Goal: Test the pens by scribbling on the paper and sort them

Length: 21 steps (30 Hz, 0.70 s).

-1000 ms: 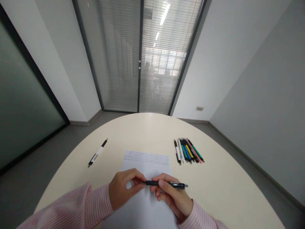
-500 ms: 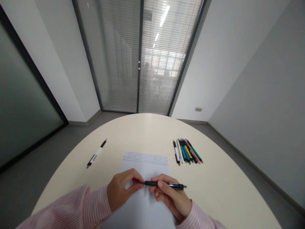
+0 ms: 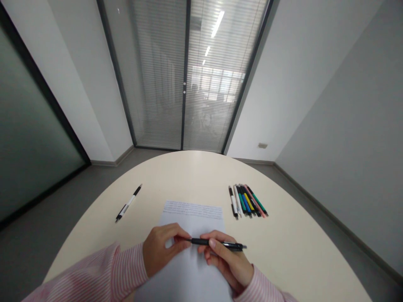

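A black pen [image 3: 200,241] lies crosswise between my hands, above a white sheet of paper [image 3: 195,209]. My left hand [image 3: 165,246] pinches its tip end between thumb and fingers. Around the barrel, my right hand [image 3: 225,258] is closed, with the thumb pressed along it and the clicker end sticking out to the right. Rows of handwriting run across the top of the sheet; the part below is blank where it shows. Both forearms wear pink striped sleeves, and they and the hands cover some of the paper.
To the left on the round cream table [image 3: 195,172] lies a white and black pen [image 3: 128,204]. On the right, several pens [image 3: 248,201] in different colours rest side by side. Glass doors with blinds [image 3: 185,75] stand beyond the table's far edge.
The view has shifted very slightly. Both hands keep the same hold on the pen, and nothing else has visibly moved.
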{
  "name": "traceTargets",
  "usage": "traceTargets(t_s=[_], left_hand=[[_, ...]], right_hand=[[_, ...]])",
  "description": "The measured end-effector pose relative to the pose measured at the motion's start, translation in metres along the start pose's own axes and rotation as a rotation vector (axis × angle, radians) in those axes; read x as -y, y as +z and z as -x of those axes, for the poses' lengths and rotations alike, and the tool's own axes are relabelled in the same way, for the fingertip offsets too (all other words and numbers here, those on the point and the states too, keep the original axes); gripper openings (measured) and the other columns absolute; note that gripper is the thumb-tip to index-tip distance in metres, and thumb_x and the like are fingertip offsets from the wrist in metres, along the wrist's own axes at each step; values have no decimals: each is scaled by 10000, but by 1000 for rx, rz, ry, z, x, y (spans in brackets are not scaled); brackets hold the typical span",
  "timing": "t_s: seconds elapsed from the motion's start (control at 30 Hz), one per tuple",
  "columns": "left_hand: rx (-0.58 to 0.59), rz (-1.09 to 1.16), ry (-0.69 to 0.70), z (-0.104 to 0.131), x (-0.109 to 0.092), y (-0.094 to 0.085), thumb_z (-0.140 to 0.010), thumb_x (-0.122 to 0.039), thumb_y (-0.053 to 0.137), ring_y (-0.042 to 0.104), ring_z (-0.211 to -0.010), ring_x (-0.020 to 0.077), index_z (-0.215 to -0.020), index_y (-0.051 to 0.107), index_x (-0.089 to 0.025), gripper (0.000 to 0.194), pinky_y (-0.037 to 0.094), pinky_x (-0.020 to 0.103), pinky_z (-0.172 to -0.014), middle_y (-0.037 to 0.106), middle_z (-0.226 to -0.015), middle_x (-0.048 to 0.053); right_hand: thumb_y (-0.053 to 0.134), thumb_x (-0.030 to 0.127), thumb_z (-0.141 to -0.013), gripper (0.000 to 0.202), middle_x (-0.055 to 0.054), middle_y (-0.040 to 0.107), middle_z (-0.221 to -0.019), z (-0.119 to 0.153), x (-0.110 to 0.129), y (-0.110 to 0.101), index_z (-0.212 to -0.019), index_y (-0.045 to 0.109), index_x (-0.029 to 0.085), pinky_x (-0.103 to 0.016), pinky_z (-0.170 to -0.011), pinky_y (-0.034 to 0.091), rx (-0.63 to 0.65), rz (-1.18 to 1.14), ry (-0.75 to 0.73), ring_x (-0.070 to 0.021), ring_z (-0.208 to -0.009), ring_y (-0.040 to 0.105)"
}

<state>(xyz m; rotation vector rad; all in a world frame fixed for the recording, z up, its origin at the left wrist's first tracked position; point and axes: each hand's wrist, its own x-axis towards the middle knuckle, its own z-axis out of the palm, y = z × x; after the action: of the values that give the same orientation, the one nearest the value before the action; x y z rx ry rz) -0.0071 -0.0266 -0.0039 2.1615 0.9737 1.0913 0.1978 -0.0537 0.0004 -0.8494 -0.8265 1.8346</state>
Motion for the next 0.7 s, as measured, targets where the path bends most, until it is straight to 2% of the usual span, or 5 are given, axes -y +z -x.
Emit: traceTargets(t_s=[0.17, 0.3, 0.43, 0.57, 0.7], left_hand=[[81, -1, -61, 0, -1, -3, -888, -226, 497, 625, -599, 115, -727, 679, -171, 249, 445, 192, -599, 674, -649, 2], [37, 21, -38, -2, -3, -3, -844, -207, 564, 638, -663, 134, -860, 690, -177, 130, 467, 206, -638, 686, -728, 17], [-8, 80, -10, -4, -8, -4, -818, -163, 568, 632, -678, 132, -877, 668, -169, 116, 484, 210, -658, 676, -759, 23], [7, 81, -44, -3, -12, -4, -791, -157, 578, 619, -649, 132, -849, 651, -172, 95, 489, 217, -641, 668, -738, 18], [29, 79, -15, -2, -10, -3, -788, -160, 573, 609, -628, 128, -826, 643, -167, 80, 481, 210, -622, 650, -702, 13]], right_hand=[[773, 318, -701, 270, -87, 719, -748, 1, 0, 0, -860, 714, 109, -172, -561, 478, -19, -1, 14, -90, -609, 616], [781, 319, -689, 274, -82, 714, -745, -1, 0, -2, -853, 707, 112, -189, -579, 486, -27, -6, 10, -97, -615, 617], [794, 287, -675, 249, -59, 703, -742, -1, 1, -2, -836, 695, 127, -203, -592, 503, -28, 0, 9, -108, -630, 631], [783, 269, -688, 223, -86, 716, -856, 1, 2, -1, -822, 690, 116, -241, -724, 528, -28, -14, 15, -147, -766, 677], [767, 273, -703, 208, -115, 716, -961, 2, 4, 1, -797, 659, 121, -315, -843, 499, 9, -84, 29, -198, -890, 678]])
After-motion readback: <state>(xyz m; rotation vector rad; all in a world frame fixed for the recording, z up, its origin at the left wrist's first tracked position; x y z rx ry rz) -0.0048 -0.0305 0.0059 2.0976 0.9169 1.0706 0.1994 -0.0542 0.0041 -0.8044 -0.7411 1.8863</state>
